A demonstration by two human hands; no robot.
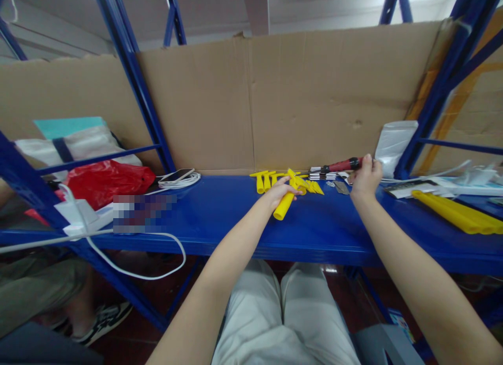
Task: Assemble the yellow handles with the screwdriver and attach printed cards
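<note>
My left hand [279, 193] is closed around a yellow plastic tool with a round tubular handle [283, 207], its handle end tilted toward me. A screwdriver with a red and black handle [342, 165] is gripped in my right hand [367, 177]. Its thin shaft points left, with the tip close to the head of the yellow tool; whether they touch I cannot tell. Similar yellow T-shaped pieces [260, 182] stand in a row behind my left hand. Small flat yellow pieces [315, 188] lie just right of it. Flat metal blades [341, 187] rest near my right hand.
Small white boxes [322, 174] sit by the cardboard wall [314, 92]. Yellow tubes [456, 213] lie on the right of the blue shelf [220, 213]. A white pouch [395, 145] leans near the post. Leftward are a phone [178, 175], red bag [106, 182] and cables. Another person's leg shows lower left.
</note>
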